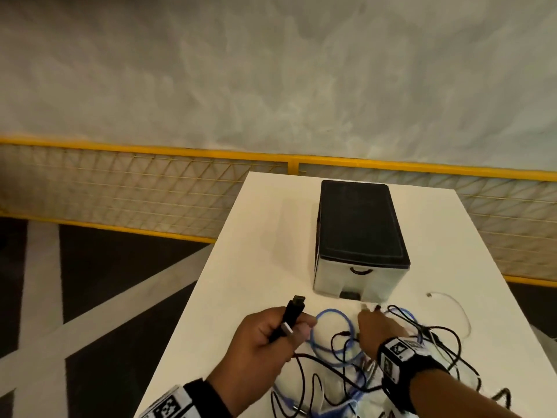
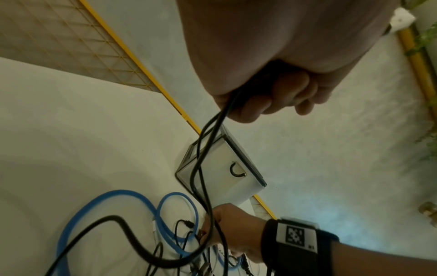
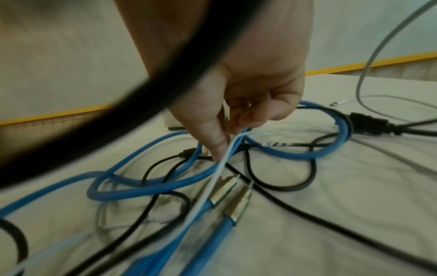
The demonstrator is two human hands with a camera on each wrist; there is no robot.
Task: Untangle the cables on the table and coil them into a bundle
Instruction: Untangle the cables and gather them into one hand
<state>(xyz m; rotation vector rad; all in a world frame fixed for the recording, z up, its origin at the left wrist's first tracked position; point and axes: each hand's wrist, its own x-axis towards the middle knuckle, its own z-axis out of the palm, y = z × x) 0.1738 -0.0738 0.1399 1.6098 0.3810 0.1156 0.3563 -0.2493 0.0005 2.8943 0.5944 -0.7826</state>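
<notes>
A tangle of cables lies at the near end of the white table (image 1: 256,236): a thick blue cable (image 1: 331,327), thin black cables (image 1: 446,351) and a white cable (image 1: 458,306). My left hand (image 1: 289,327) is raised above the table and grips a thick black cable (image 2: 205,149), its plug (image 1: 297,303) sticking up past the fingers. My right hand (image 3: 227,142) reaches down into the tangle and pinches a pale white cable (image 3: 208,186) beside a blue cable loop (image 3: 141,186). Two blue leads with metal plugs (image 3: 224,190) lie just below it.
A small drawer box with a black top (image 1: 358,236) stands on the table right behind the cables. A yellow mesh fence (image 1: 150,188) runs behind the table. The table's left edge lies close to my left hand, with dark floor beyond it.
</notes>
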